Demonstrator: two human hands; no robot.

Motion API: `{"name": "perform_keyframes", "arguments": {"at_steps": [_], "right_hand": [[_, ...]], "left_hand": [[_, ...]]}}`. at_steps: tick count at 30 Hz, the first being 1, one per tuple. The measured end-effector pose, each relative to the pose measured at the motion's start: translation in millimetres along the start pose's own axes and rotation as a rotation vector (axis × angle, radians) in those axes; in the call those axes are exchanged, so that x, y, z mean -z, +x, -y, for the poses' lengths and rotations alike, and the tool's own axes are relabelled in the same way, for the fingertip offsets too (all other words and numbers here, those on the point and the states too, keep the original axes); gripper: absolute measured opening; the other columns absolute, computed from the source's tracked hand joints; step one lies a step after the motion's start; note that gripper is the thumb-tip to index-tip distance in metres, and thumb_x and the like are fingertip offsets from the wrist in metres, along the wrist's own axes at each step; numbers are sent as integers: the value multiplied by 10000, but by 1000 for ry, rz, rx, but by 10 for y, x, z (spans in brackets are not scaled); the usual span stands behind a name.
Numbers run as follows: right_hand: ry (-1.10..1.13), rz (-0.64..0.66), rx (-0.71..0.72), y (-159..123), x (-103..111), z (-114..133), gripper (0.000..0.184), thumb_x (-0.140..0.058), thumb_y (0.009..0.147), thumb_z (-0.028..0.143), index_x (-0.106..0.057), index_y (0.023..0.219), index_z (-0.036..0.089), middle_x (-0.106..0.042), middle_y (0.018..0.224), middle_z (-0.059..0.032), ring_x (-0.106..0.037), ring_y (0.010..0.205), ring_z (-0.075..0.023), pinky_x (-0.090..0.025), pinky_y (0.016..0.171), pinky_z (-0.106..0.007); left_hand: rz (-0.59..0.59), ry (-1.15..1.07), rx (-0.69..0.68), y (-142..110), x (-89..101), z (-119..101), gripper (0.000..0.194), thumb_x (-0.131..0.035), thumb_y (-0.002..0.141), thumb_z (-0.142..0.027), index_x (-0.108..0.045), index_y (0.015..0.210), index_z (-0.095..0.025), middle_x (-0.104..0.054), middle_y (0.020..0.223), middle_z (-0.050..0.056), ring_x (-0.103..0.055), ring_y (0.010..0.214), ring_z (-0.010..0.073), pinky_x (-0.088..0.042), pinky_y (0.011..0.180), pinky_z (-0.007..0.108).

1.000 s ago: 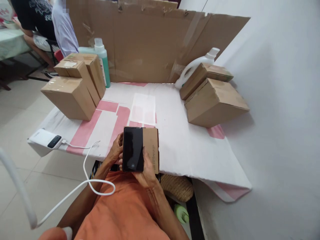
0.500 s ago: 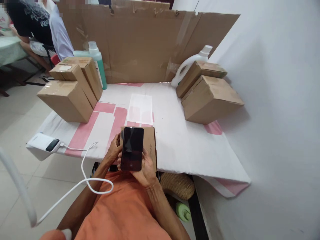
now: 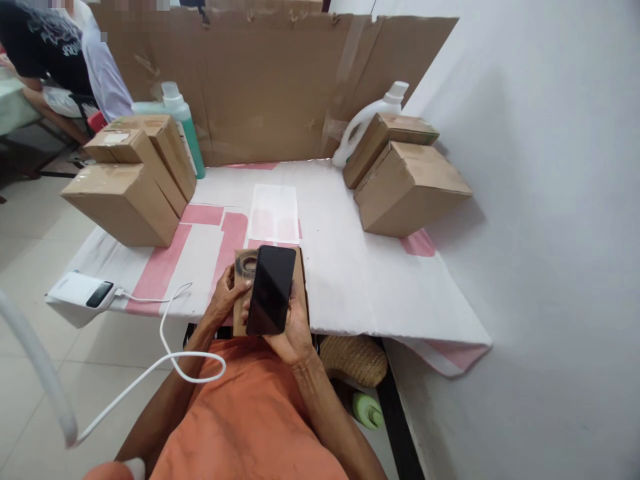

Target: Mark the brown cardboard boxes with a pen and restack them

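Power bank: white, at the table's left front corner; a white cable runs from it toward the person's lap.
Left box stack: three taped cardboard boxes at left rear, with a green-capped bottle behind them.
Left hand: fingers curled around the left edge of the small cardboard box, thumb on its top face; closed on the box.
Small cardboard box: at the table's front edge, beneath the smartphone.
Smartphone: black, screen dark, tilted with its top to the right; lies across the box, between both hands.
Right hand: cups the phone's lower end from below, fingers wrapped along its right edge.
Right box stack: two cardboard boxes at right rear, against a white jug.
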State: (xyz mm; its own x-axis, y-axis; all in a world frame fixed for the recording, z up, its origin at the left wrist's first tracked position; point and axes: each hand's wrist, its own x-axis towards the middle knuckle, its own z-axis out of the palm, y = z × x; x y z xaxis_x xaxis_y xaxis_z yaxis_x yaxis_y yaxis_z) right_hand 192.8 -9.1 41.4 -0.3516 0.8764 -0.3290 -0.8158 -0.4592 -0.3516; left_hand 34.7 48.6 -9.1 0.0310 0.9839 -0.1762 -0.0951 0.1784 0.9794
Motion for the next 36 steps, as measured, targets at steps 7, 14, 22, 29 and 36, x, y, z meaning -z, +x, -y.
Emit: {"name": "perform_keyframes", "arguments": {"at_steps": [7,14,22,29,36], "right_hand": [[35,-16,56,-23,-46,-48,439,-687,983,606,-783,1140,207,-866,1045,-88,-808,1097,-304,-653,992,-528],[4,-22,57,-35,-28,-77,466,-714,971,592,-771,1190,185,-863,1092,-111,-806,1106,-316,-658,975,-531],[-32,10,67,-37,-33,-71,567,-736,937,688,-784,1233,207,-852,1148,-115,-789,1146,-320,-650,991,-537],[-55,-11,100,-83,-42,1,633,-683,977,705,-729,1389,227,-833,1240,-113,-778,1178,-292,-642,1023,-508],[-148,-41,152,-186,-94,50,654,-753,922,716,-733,1384,254,-850,1180,-82,-790,1153,-296,-652,1007,-503]], "left_hand": [[-10,4,-15,43,24,30,635,-904,710,-523,-685,1210,-199,-790,1148,108,-707,1177,304,-558,1064,432],[-6,-5,-21,54,36,77,647,-895,694,-549,-679,1186,-189,-775,1238,134,-709,1200,305,-557,1064,421],[-7,-19,-15,51,46,48,662,-924,667,-549,-687,1169,-188,-789,1179,127,-718,1166,325,-574,1033,445],[3,-26,-3,56,45,64,703,-922,668,-535,-672,1224,-185,-780,1248,132,-730,1170,312,-579,1032,426],[4,-9,6,26,49,73,584,-893,728,-534,-666,1137,-185,-782,1215,126,-738,1130,286,-598,978,394]]}}
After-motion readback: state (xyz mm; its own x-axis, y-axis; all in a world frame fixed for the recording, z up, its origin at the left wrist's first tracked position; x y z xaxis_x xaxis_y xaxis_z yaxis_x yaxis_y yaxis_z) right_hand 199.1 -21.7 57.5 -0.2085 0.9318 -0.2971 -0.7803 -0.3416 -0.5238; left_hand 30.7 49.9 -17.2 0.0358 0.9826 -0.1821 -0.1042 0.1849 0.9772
